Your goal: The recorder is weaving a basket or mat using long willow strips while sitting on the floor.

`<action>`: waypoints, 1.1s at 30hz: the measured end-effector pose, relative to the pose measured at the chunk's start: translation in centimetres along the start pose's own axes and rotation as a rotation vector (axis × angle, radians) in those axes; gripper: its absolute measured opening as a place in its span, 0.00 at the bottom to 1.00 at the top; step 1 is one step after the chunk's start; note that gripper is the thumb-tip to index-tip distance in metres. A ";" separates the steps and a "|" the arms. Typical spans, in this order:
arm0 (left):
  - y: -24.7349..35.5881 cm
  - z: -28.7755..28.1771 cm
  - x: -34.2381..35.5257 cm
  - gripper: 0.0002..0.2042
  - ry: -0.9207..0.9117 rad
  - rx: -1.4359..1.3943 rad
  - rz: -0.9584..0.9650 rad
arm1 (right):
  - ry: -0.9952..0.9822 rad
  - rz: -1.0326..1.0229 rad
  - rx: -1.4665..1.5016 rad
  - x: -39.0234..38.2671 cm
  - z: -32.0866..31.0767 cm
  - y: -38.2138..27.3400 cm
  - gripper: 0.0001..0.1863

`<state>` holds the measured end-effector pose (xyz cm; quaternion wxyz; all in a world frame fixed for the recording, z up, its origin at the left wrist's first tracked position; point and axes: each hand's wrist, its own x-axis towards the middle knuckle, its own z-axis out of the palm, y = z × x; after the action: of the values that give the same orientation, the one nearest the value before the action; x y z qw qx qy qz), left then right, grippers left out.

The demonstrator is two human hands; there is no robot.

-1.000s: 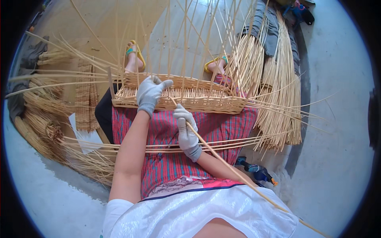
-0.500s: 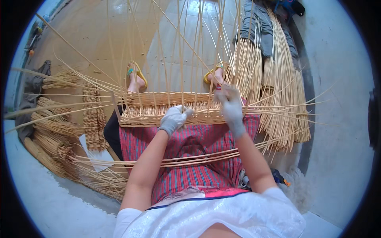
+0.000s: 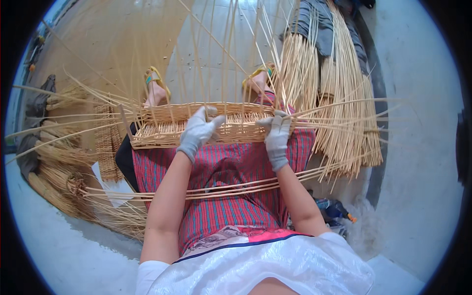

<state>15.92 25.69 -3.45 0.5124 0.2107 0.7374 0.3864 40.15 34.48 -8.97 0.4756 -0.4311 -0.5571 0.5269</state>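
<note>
A shallow, rectangular wicker basket [image 3: 241, 133] lies across my lap on a red checked cloth [image 3: 231, 167]. Tall upright willow rods rise from its sides, and longer rods jut out past both ends. Inside its near half is my left hand [image 3: 199, 129] in a pale knit glove, thumb and fingers spread, reaching across the near wall among the uprights. My right hand [image 3: 278, 133], gloved too, grips the basket at its right end, fingers over the woven wall beside the corner rods. The fingertips' exact hold there is partly hidden.
Bundles of willow rods [image 3: 339, 118] lean on grey cloth at the right. More bundles [image 3: 59, 167] and a woven strip [image 3: 109, 147] lie at the left, near white paper [image 3: 112, 184]. Several loose rods [image 3: 231, 191] cross my lap. A dark tool with an orange tip [image 3: 339, 210] lies at the right.
My right hand has come down from above the far side to the basket's right end. My left hand has let go of the near wall, moved up and left, and spread its fingers. The basket has shifted slightly left.
</note>
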 end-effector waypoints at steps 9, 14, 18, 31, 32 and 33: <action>1.7 3.1 1.2 0.23 0.689 -0.158 0.478 | 0.018 0.273 0.086 2.5 -3.1 -5.7 0.07; 2.0 8.2 1.0 0.18 -0.320 0.084 0.014 | 0.113 0.153 0.167 3.9 -6.3 -1.7 0.12; 1.5 10.1 1.0 0.18 -0.129 -0.059 -0.031 | -0.299 0.009 -0.435 10.0 0.5 -8.3 0.09; 4.9 10.0 3.2 0.32 0.129 0.378 0.230 | -0.009 0.039 -0.015 3.0 -8.5 -3.3 0.10; 5.9 10.1 3.5 0.35 0.233 0.475 0.267 | -0.097 -0.232 -0.288 3.0 -7.9 -4.3 0.10; 6.5 10.2 3.5 0.38 0.336 0.572 0.305 | -0.141 -0.244 -0.258 2.8 -7.1 -5.4 0.09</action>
<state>23.40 35.75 -2.16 0.2411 0.3865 0.8496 0.2657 46.79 38.11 -3.40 0.4365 -0.3799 -0.7002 0.4183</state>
